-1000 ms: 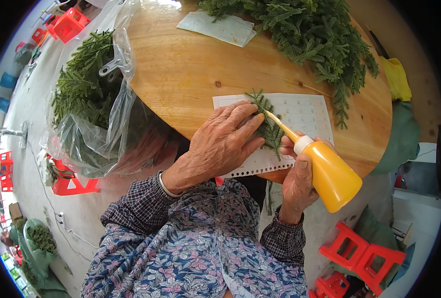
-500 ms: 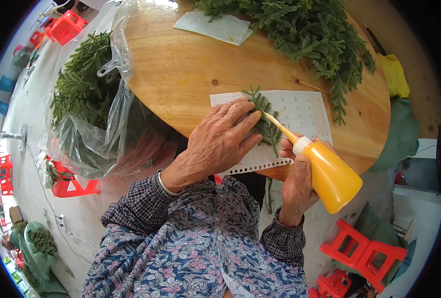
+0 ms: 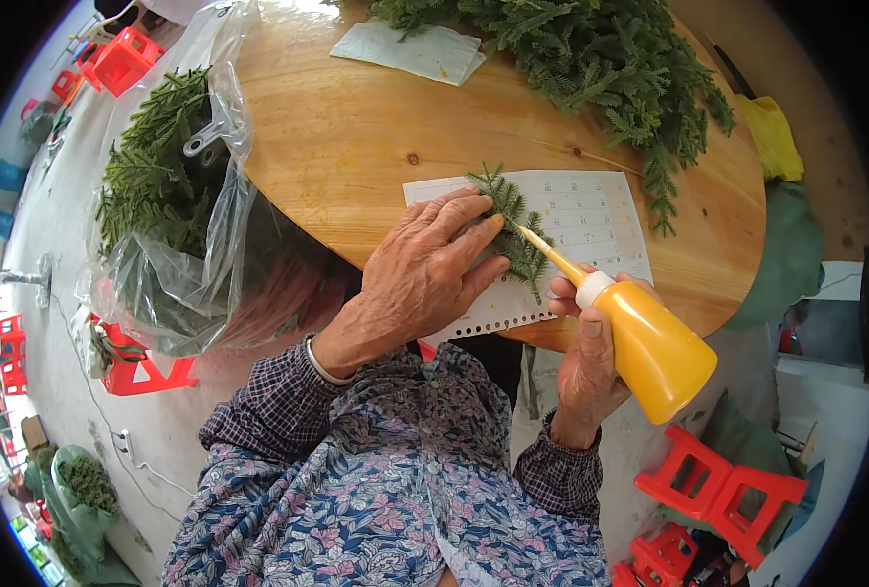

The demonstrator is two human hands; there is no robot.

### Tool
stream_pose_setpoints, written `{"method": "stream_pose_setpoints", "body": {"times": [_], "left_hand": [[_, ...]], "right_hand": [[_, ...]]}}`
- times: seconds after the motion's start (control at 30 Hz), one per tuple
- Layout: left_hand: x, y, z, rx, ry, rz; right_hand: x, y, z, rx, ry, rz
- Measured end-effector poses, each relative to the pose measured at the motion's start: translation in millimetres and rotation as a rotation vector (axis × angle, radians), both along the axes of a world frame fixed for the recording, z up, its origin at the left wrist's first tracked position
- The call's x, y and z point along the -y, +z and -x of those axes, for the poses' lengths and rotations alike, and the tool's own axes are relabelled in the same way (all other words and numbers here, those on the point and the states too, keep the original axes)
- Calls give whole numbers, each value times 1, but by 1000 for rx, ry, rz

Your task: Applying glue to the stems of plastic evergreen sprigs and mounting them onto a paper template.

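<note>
My right hand (image 3: 591, 367) is wrapped round a yellow squeeze bottle (image 3: 661, 354) with a white collar and a long nozzle. The bottle is tilted, and its tip meets a small green fir sprig (image 3: 524, 256). Flat on the sprig's left side lies my left hand (image 3: 434, 259), its fingers stretched out and the thumb apart. The fingertips touch the needles; whether they pinch any stem is hidden. Under the sprig is a white calendar sheet (image 3: 605, 220) with punched holes along its near edge.
A wooden table (image 3: 327, 127) carries a pile of fir branches (image 3: 601, 68) at the far right and a pale folded sheet (image 3: 410, 49). At left, a clear plastic bag (image 3: 200, 293) holds more fir branches (image 3: 160, 166). Red stools (image 3: 718, 494) stand at lower right.
The whole view has shifted slightly, so the table things sit a little further left and up. The nozzle tip has moved slightly down along the sprig; both hands keep nearly the same pose.
</note>
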State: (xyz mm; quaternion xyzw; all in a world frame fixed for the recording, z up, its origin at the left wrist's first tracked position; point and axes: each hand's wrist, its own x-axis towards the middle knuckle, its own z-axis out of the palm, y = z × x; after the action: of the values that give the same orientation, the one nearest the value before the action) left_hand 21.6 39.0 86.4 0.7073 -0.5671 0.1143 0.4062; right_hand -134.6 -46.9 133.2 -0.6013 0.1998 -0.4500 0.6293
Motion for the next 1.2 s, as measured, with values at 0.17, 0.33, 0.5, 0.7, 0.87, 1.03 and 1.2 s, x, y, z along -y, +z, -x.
{"method": "stream_pose_setpoints", "body": {"times": [0.17, 0.33, 0.5, 0.7, 0.87, 1.03, 1.2], "left_hand": [[-1, 1, 0, -9, -6, -4], [0, 1, 0, -25, -4, 1], [0, 2, -1, -37, -10, -4], [0, 2, -1, -23, -18, -5], [1, 1, -1, -19, -20, 10], [1, 1, -1, -20, -23, 23], [1, 1, -1, -15, -23, 20]], "right_hand": [[0, -3, 2, -24, -34, 29], [2, -5, 4, -68, -54, 70], [1, -6, 5, -89, -44, 76], [-2, -3, 5, -58, -34, 68], [-5, -4, 4, -94, -100, 127], [-5, 0, 8, -74, -69, 74], [-7, 2, 8, -21, -55, 8]]}}
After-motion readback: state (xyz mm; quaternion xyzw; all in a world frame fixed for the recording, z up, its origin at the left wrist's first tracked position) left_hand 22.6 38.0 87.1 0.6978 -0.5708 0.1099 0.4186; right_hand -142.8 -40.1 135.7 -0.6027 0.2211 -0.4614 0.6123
